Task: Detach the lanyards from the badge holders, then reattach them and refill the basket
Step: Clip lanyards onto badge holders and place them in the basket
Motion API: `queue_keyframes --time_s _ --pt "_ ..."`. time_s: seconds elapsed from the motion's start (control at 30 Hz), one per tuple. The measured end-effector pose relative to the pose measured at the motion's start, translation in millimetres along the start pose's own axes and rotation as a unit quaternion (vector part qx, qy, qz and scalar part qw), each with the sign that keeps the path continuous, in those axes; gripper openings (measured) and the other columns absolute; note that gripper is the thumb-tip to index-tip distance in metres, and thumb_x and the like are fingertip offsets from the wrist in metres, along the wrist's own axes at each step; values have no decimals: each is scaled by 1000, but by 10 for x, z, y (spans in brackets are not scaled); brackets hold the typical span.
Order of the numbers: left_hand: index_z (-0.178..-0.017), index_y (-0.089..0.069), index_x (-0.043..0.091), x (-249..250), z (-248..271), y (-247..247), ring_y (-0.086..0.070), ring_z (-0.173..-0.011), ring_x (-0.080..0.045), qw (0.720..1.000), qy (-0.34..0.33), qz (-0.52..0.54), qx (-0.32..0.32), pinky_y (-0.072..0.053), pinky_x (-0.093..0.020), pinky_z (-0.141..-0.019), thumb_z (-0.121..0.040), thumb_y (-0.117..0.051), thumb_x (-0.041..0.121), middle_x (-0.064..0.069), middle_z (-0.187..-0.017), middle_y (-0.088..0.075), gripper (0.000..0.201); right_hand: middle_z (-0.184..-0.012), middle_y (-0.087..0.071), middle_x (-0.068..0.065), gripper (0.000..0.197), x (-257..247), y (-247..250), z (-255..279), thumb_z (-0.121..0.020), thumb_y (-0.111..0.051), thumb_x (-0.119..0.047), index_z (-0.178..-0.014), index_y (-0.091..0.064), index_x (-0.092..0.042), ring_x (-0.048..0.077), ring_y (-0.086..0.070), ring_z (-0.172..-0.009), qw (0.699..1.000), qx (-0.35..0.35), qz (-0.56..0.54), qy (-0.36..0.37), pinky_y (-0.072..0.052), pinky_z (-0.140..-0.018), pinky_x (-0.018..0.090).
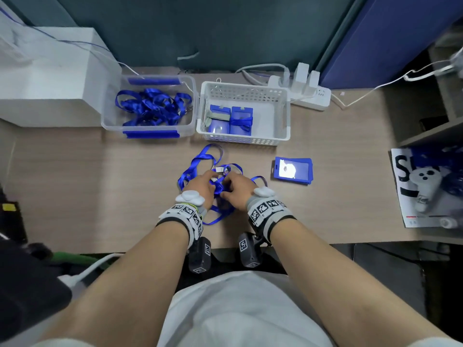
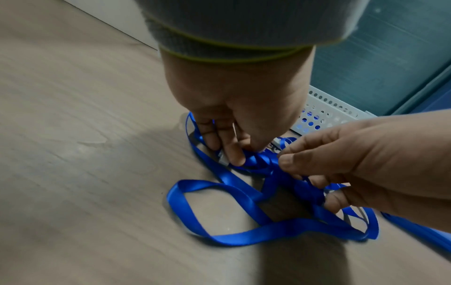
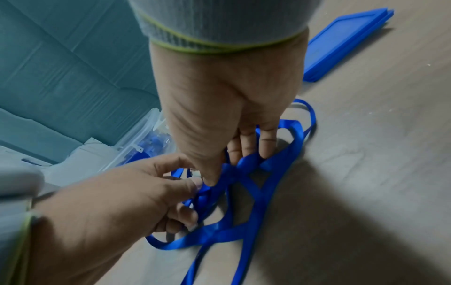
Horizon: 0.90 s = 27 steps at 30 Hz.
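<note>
A tangle of blue lanyards [image 1: 200, 164] lies on the wooden table in front of me, with a metal clip [image 1: 220, 169] showing at its far side. My left hand [image 1: 211, 179] pinches the ribbon near the clip, thumb against curled fingers [image 2: 231, 154]. My right hand [image 1: 226, 187] grips the same bunch just to the right, its fingers [image 3: 253, 146] hooked through the loops. The two hands almost touch. A small stack of blue badge holders [image 1: 293, 170] lies flat to the right, apart from the lanyards. Two more holders [image 1: 230, 118], wrapped in their straps, sit in the white basket [image 1: 250, 141].
A clear plastic box [image 1: 107, 121] with blue latches holds several loose lanyards, left of the basket. Behind the basket is a white power strip [image 1: 315, 98] with plugs and cables. A white box [image 1: 50, 71] stands at back left, and a printed sheet with a white device [image 1: 423, 186] lies at the right edge.
</note>
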<state>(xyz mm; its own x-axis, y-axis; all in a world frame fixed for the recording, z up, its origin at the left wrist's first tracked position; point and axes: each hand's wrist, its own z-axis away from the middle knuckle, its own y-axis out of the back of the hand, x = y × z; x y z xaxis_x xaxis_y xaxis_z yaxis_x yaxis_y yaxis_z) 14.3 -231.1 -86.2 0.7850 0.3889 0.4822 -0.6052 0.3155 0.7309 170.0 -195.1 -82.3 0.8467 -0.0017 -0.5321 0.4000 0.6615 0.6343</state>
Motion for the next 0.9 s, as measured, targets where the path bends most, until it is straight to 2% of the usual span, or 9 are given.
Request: queue_keyframes --time_s 0.13,0.2,0.33,0.47,0.53,0.6,0.7,0.77,0.9 --pt "-112 -51 37 -27 -11 30 -58 -63 -22 1000 22 -19 1 -41 -30 -53 -93 -48 22 -2 -74 -62 24 -98 -67 -1 8 -11 -61 -60 -91 -62 -21 -97 -60 -27 25 -63 -86 1000 -5 15 -2 -50 -73 33" --pt "-108 -53 33 -38 -5 52 -56 -62 -21 1000 22 -18 10 -36 -29 -52 -95 -50 25 0 -71 -60 15 -96 -62 -2 11 -5 -38 -75 -91 -60 -15 -90 -59 -26 23 -60 -84 1000 1 -3 10 -43 -72 30" --pt "-104 -60 31 -88 -12 97 -59 -71 -21 999 -13 8 40 -50 -32 -70 -95 -58 30 -2 -106 -52 9 -103 -51 0 17 -26 81 -83 -87 -63 -8 -84 -60 -25 20 -55 -86 998 35 -44 26 -44 -83 29" --pt "-96 -67 26 14 -33 239 -55 -72 -13 995 -1 61 81 -43 -24 -75 -90 -70 29 4 -113 -40 8 -107 -51 5 11 -37 233 -90 -85 -67 -13 -81 -64 -23 26 -59 -92 998 61 -24 5 -50 -89 35" --pt "-91 -66 25 118 -38 346 -59 -72 -17 993 -9 87 82 -47 -27 -71 -89 -70 25 3 -110 -47 4 -105 -49 2 10 -73 326 -75 -83 -68 -16 -80 -66 -25 28 -60 -97 997 71 -5 8 -50 -88 33" --pt "-85 -63 27 188 -65 409 -64 -73 -24 992 -26 107 68 -51 -30 -64 -88 -68 21 0 -94 -63 9 -106 -48 -1 14 -108 387 -70 -82 -68 -21 -79 -65 -34 26 -56 -106 997 75 19 1 -48 -88 33" --pt "-80 -62 28 285 -73 492 -64 -74 -21 990 -49 111 70 -47 -26 -61 -83 -70 15 6 -77 -68 16 -119 -51 -5 16 -195 514 -51 -84 -61 -33 -97 -63 -42 18 -47 -114 995 95 42 -12 -42 -95 36" --pt "-80 -64 29 343 -61 550 -63 -71 -13 988 -61 114 80 -46 -23 -63 -82 -71 12 11 -76 -67 18 -119 -57 -8 16 -282 596 -61 -85 -63 -37 -100 -64 -42 16 -55 -108 994 102 -27 9 -44 -92 35" --pt "-86 -62 38 385 -59 630 -66 -69 -10 988 -58 123 78 -59 -31 -63 -83 -72 13 11 -82 -70 27 -90 -70 -11 23 -397 643 -60 -80 -81 -41 -89 -64 -30 8 -65 -84 986 78 -137 57 -50 -74 27"
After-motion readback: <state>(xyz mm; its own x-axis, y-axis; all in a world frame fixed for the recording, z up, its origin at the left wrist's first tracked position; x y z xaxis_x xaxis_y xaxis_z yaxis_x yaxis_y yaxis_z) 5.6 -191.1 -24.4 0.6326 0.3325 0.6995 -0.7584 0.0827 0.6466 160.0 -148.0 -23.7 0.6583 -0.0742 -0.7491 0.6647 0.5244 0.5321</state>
